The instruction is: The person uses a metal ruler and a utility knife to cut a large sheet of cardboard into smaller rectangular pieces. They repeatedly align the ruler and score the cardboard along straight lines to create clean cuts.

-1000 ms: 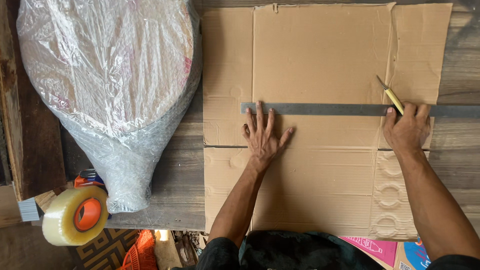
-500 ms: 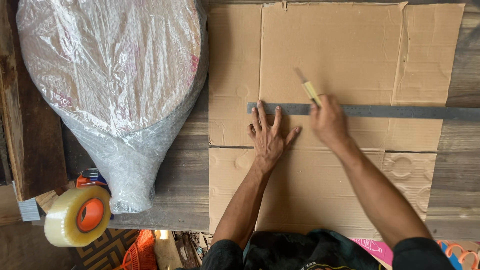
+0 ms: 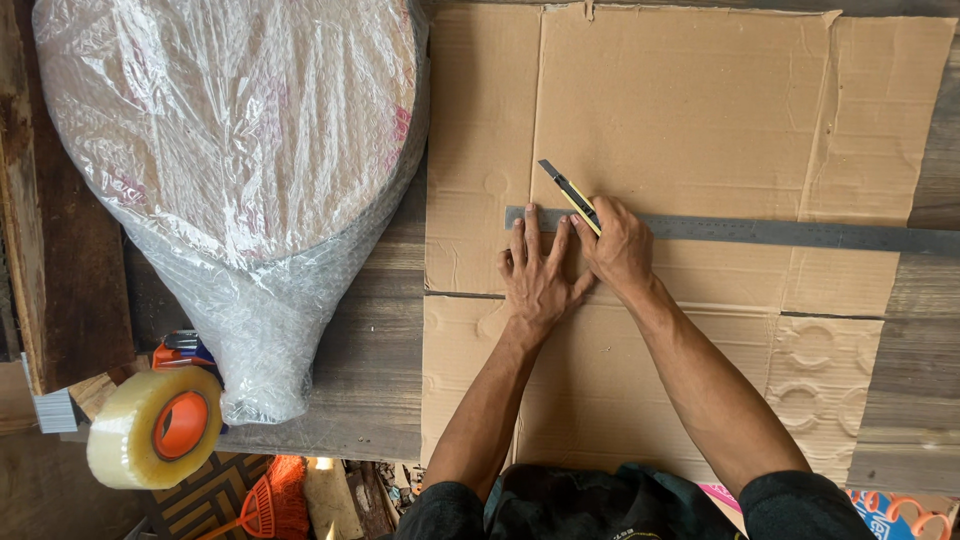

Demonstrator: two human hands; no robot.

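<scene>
A packing workshop: flattened cardboard (image 3: 690, 110) lies on a worn plank workbench (image 3: 370, 370) beside a bubble-wrapped bundle (image 3: 240, 170), a tape roll (image 3: 155, 428), a steel ruler (image 3: 790, 233) and a utility knife (image 3: 568, 193).

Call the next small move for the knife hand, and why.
Probably draw the utility knife on toward the ruler's left end. The right hand holds it against the top edge of the metal ruler, the left hand presses the ruler flat on the cardboard sheet, and only a short stretch of ruler lies left of the blade.

The steel ruler (image 3: 760, 232) runs off the right edge, its end unseen.
</scene>
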